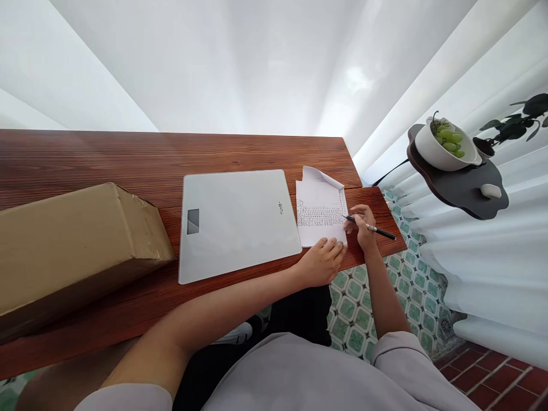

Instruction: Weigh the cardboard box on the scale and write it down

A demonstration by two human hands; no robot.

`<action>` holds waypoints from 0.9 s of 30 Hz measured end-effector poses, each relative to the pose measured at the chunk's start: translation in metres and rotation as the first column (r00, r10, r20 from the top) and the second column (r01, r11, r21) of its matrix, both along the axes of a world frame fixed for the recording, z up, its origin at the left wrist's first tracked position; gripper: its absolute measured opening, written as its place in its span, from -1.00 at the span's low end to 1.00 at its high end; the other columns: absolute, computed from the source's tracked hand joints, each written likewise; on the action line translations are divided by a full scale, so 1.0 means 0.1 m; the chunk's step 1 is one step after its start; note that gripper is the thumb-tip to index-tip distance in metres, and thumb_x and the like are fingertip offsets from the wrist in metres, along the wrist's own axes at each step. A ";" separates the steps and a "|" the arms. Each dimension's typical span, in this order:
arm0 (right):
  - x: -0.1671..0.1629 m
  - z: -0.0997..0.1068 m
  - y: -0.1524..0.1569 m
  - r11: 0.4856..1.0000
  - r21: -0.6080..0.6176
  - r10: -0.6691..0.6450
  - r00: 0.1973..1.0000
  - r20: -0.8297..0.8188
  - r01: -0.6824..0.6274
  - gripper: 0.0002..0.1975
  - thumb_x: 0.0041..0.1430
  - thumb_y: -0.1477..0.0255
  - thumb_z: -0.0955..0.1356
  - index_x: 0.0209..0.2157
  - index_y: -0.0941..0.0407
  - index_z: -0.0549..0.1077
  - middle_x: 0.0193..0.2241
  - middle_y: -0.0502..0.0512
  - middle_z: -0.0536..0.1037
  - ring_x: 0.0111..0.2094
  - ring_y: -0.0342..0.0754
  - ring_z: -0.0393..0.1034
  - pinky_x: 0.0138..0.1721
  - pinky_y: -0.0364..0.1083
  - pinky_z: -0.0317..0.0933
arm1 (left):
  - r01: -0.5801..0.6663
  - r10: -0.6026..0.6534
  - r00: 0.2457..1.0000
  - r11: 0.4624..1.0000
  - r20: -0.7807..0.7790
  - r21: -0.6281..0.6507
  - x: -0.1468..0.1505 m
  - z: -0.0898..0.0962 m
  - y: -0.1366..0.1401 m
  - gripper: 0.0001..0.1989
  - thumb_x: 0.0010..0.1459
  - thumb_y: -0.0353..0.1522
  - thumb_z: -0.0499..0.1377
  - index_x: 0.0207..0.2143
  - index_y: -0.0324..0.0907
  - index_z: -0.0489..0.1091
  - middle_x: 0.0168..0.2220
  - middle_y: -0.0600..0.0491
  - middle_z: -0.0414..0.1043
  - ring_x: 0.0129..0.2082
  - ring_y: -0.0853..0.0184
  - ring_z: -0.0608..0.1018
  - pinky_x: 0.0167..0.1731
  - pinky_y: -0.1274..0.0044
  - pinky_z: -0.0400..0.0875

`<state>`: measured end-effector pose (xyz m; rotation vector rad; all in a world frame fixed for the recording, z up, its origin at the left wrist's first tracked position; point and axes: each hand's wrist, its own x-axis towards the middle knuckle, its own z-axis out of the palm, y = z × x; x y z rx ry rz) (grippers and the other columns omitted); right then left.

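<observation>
A wooden table (107,154) carries a cardboard box (72,245), a glass scale (237,220) and a written sheet (320,214).

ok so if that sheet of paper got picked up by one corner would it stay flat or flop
The paper would probably flop: it looks like one thin sheet, and its top corner already curls up. It is likely very light, so it may slide on the table once the left hand pressing its lower edge lifts.

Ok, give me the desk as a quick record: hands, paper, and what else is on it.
left hand: flat on the paper's near edge, pinning it
right hand: holds a pen, tip on the paper
paper: handwritten lines, far corner folded over, at the table's right end
scale: flat, just left of the paper
box: brown cardboard, left of the scale
table: dark wood
side shelf: bowl of green grapes
</observation>
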<state>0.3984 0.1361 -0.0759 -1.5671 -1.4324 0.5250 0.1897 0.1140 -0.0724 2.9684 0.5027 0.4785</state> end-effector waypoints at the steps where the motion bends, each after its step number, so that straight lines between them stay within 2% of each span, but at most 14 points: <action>1: -0.01 0.00 0.00 0.998 -0.034 0.044 0.999 -0.031 -0.045 -0.70 0.33 0.13 0.18 -0.26 0.05 0.35 -0.59 -0.02 0.49 -0.62 -0.06 0.38 -0.59 -0.09 0.28 | -0.003 0.003 1.000 1.000 0.004 -0.006 0.00 0.00 0.00 -0.48 0.37 -0.32 -0.11 0.23 -0.50 0.23 0.14 -0.25 0.31 0.13 0.03 0.31 0.09 0.28 0.19; 3: -0.03 0.02 0.00 0.993 -0.076 0.088 0.994 -0.067 -0.093 -0.67 0.32 0.12 0.22 -0.37 0.06 0.37 -0.61 -0.01 0.50 -0.63 -0.07 0.39 -0.61 -0.10 0.27 | -0.014 0.014 1.000 1.000 0.017 -0.015 0.00 -0.01 0.00 -0.49 0.37 -0.32 -0.11 0.20 -0.50 0.26 0.13 -0.23 0.32 0.15 0.01 0.30 0.11 0.28 0.18; 5: -0.07 0.04 0.00 0.990 -0.096 0.096 0.993 -0.074 -0.103 -0.64 0.27 0.14 0.31 -0.51 0.06 0.29 -0.69 -0.06 0.43 -0.70 -0.12 0.30 -0.64 -0.13 0.21 | -0.025 0.026 0.999 1.000 0.034 -0.014 0.00 -0.02 0.00 -0.50 0.37 -0.31 -0.10 0.19 -0.48 0.29 0.14 -0.21 0.32 0.19 -0.02 0.27 0.14 0.26 0.15; 7: -0.09 0.05 0.00 0.989 -0.108 0.099 0.993 -0.059 -0.105 -0.60 0.22 0.17 0.38 -0.57 0.06 0.24 -0.74 -0.10 0.36 -0.74 -0.15 0.23 -0.65 -0.13 0.15 | -0.036 0.036 0.998 0.999 0.046 -0.007 0.00 -0.03 -0.01 -0.50 0.36 -0.30 -0.09 0.18 -0.45 0.31 0.14 -0.20 0.32 0.21 -0.05 0.25 0.16 0.22 0.12; 15: -0.10 0.03 0.03 0.976 -0.153 0.153 0.988 -0.022 -0.154 -0.60 0.30 0.18 0.32 -0.56 0.06 0.25 -0.71 -0.10 0.38 -0.70 -0.16 0.23 -0.56 -0.11 0.22 | -0.027 0.027 0.999 0.999 0.017 0.028 0.00 -0.04 -0.01 -0.47 0.36 -0.28 -0.11 0.20 -0.48 0.29 0.17 -0.24 0.29 0.22 -0.11 0.25 0.17 0.17 0.13; 27: -0.11 -0.01 0.06 0.974 -0.170 0.159 0.987 0.037 -0.151 -0.61 0.31 0.21 0.32 -0.56 0.06 0.24 -0.71 -0.11 0.37 -0.67 -0.14 0.26 -0.47 -0.09 0.21 | -0.040 0.040 0.999 0.999 0.024 0.021 0.01 -0.06 -0.02 -0.50 0.35 -0.29 -0.09 0.16 -0.45 0.33 0.17 -0.24 0.31 0.24 -0.10 0.26 0.18 0.16 0.13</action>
